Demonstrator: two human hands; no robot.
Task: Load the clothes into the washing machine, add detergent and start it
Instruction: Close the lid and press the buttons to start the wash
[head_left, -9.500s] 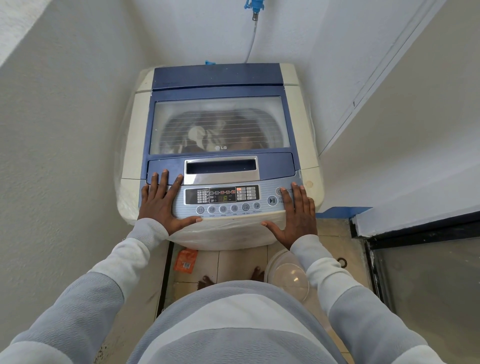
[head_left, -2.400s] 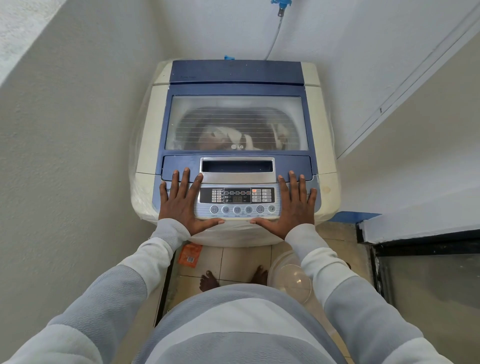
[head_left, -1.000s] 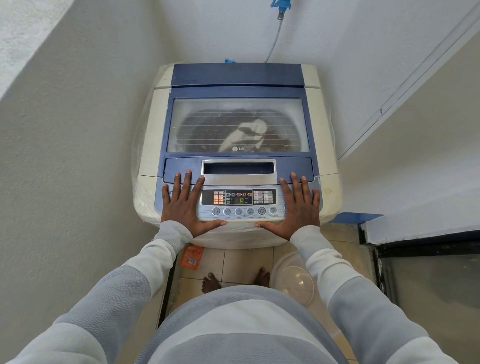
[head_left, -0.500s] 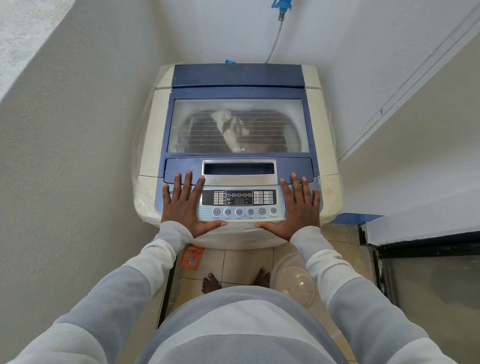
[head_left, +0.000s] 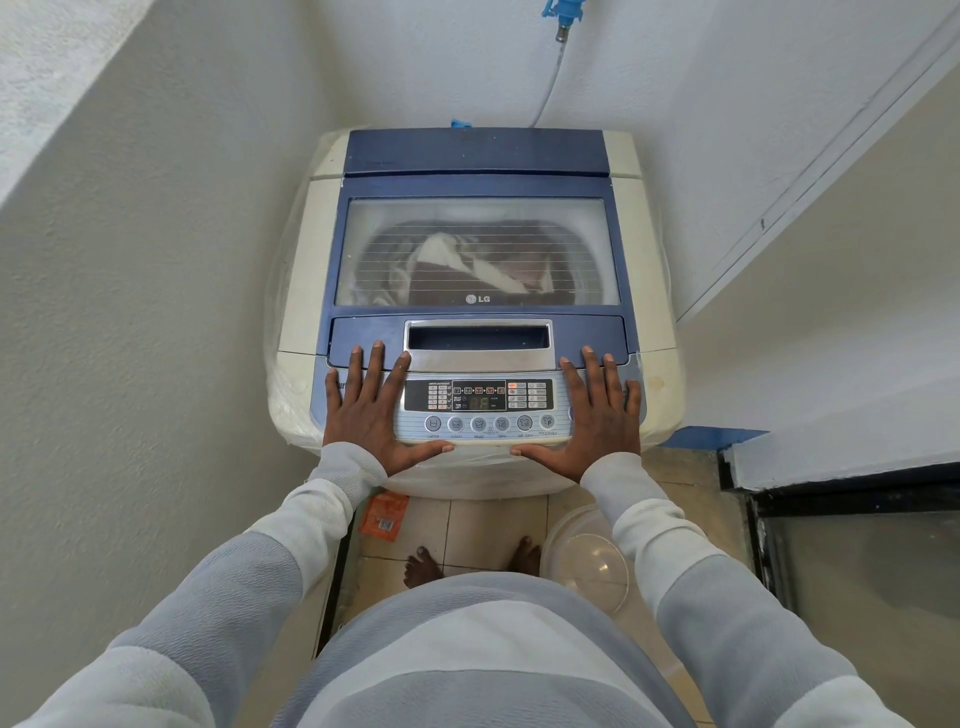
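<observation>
White walls close in on both sides of a narrow corner where the washing machine (head_left: 475, 312) stands, lid shut, with clothes (head_left: 467, 265) (dark and white, tangled) showing through its window. Both hands lie flat on the front edge, fingers spread and holding nothing: the left hand (head_left: 371, 415) beside the control panel (head_left: 480, 408), the right hand (head_left: 595, 415) on its other side. An orange packet (head_left: 384, 517) and a clear bowl (head_left: 587, 558) sit on the tiled floor (head_left: 483, 525).
</observation>
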